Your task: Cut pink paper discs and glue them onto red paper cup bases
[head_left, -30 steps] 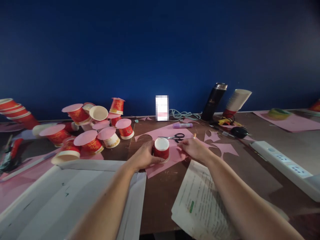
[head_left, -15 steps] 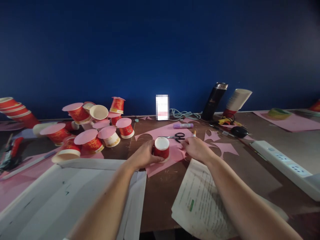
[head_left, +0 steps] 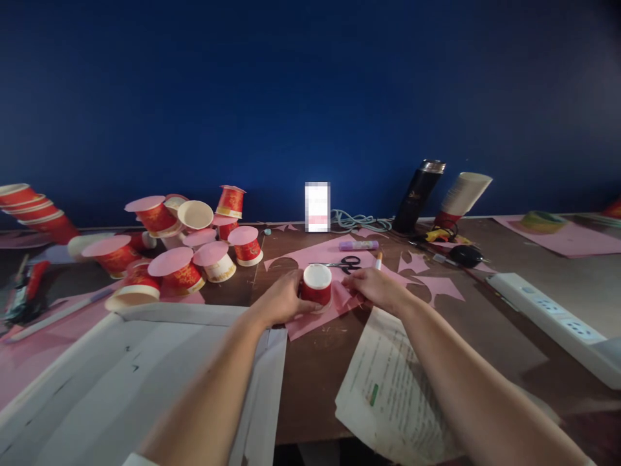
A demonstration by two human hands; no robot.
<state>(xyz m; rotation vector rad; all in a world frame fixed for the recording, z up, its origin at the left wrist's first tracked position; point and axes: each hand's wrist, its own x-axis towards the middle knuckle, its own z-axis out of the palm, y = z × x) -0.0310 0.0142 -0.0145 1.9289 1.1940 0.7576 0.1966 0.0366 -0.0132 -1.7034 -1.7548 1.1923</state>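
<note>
My left hand (head_left: 284,299) is wrapped around a red paper cup (head_left: 316,289), which sits upside down with its white base up. To the right of the cup, my right hand (head_left: 376,288) is closed, its thumb and fingers pinching a piece of pink paper (head_left: 342,295) that rises beside the cup. Just behind that hand a short white-and-orange stick (head_left: 379,260) pokes up; whether the hand holds it I cannot tell. Under the cup lies a pink sheet (head_left: 310,254) with round cut-outs. Black-handled scissors (head_left: 350,263) and a purple glue stick (head_left: 358,245) rest on it.
At left are several red cups topped with pink discs (head_left: 171,261) and a white box lid (head_left: 194,362). A printed sheet (head_left: 383,395) lies under my right forearm. Further right are pink scraps (head_left: 439,288), a power strip (head_left: 553,310), a black flask (head_left: 420,197) and stacked cups (head_left: 463,194).
My right hand has moved left towards the cup, and the pink paper at its fingertips now stands up more visibly. My left hand keeps its hold on the cup. The view has shifted slightly.
</note>
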